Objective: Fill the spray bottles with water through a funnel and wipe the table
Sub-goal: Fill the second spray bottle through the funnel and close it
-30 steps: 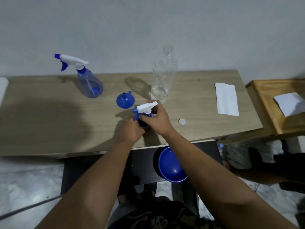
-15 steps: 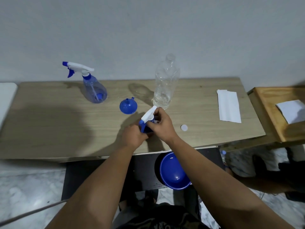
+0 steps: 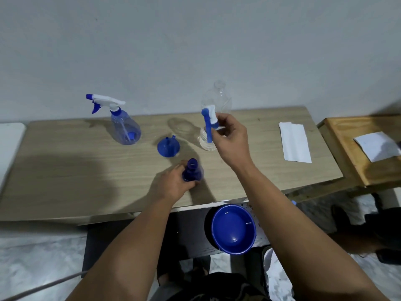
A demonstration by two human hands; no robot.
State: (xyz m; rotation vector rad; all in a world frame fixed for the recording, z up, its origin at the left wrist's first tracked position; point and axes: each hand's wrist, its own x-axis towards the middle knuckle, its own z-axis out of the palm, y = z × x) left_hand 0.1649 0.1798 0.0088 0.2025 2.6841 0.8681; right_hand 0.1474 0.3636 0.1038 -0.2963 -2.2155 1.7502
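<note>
The matt wood-grain table (image 3: 65, 170) bears a clear glossy plastic bottle (image 3: 219, 101), a shiny blue plastic funnel (image 3: 168, 147) and white paper (image 3: 295, 142).

A blue bowl (image 3: 234, 229) sits on a dark bench (image 3: 191, 233) below the table's near edge. To the right stands a wooden side table (image 3: 345, 146) with a white sheet of paper (image 3: 377, 146) lying on it. A grey wall (image 3: 195, 44) rises behind.

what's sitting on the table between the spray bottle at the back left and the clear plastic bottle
In the head view, a small blue plastic funnel lies mouth-down on the wooden table, between the capped blue-tinted spray bottle and the clear plastic bottle; nothing else.
</note>
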